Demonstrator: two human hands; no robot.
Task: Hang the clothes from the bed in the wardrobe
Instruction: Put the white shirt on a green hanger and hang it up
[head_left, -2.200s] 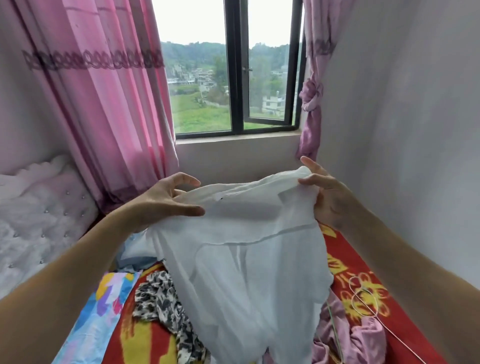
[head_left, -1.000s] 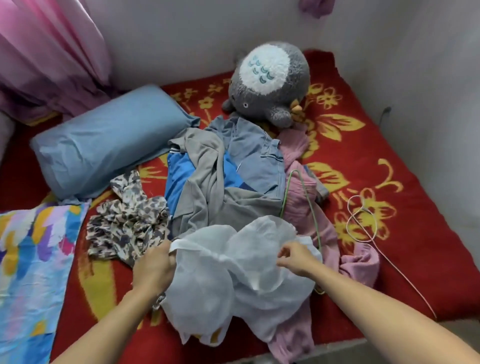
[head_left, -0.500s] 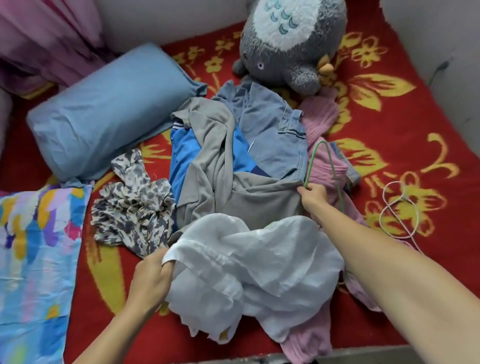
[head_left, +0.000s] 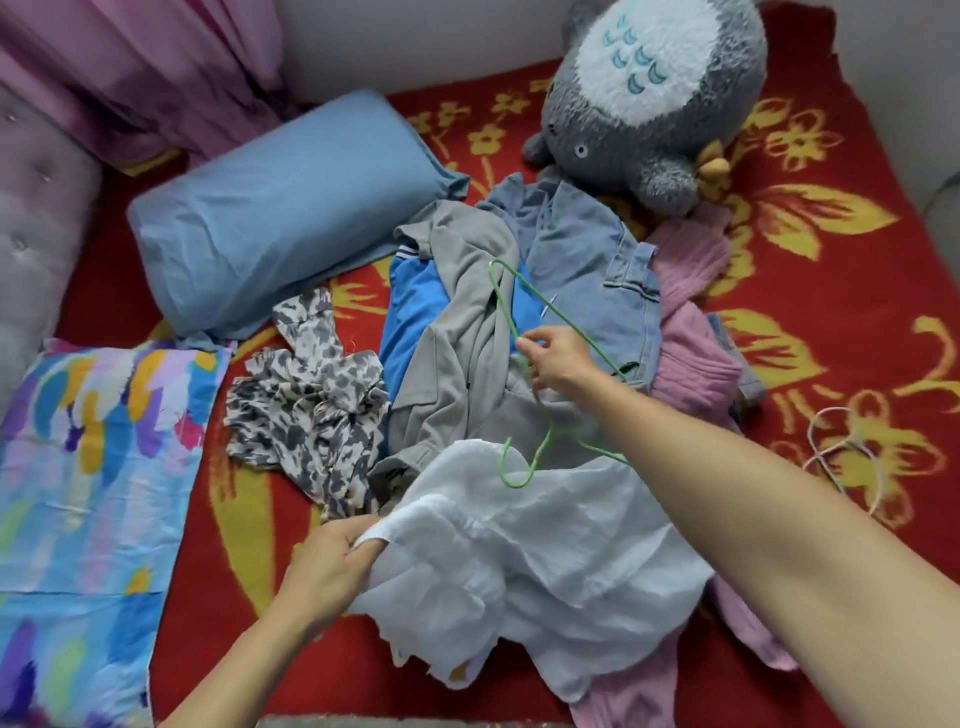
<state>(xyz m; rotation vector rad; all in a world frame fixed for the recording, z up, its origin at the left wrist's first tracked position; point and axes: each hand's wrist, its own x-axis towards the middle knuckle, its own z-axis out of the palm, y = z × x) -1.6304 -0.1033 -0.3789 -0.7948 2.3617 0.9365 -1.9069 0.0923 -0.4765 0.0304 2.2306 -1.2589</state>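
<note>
A thin white garment (head_left: 535, 561) lies crumpled at the near edge of the red flowered bed (head_left: 810, 322). My left hand (head_left: 327, 566) grips its left edge. My right hand (head_left: 558, 358) holds a green wire hanger (head_left: 506, 312), lifted over the clothes pile with its hook (head_left: 514, 467) hanging down onto the white garment. Behind lie a grey top (head_left: 457, 353), a blue shirt (head_left: 410, 306), a denim piece (head_left: 587, 260), a pink knit (head_left: 696, 338) and a leopard-print cloth (head_left: 306, 410).
A blue pillow (head_left: 280, 208) lies at the back left, a grey plush toy (head_left: 649, 98) at the back. A white wire hanger (head_left: 841, 452) rests on the bed at right. A colourful cloth (head_left: 83, 493) covers the left side. Pink curtains (head_left: 130, 67) hang at the top left.
The white garment went from held up at the window down onto the bed. My right hand let go of it, took the green hanger and lifted it leftward out of the pile.
</note>
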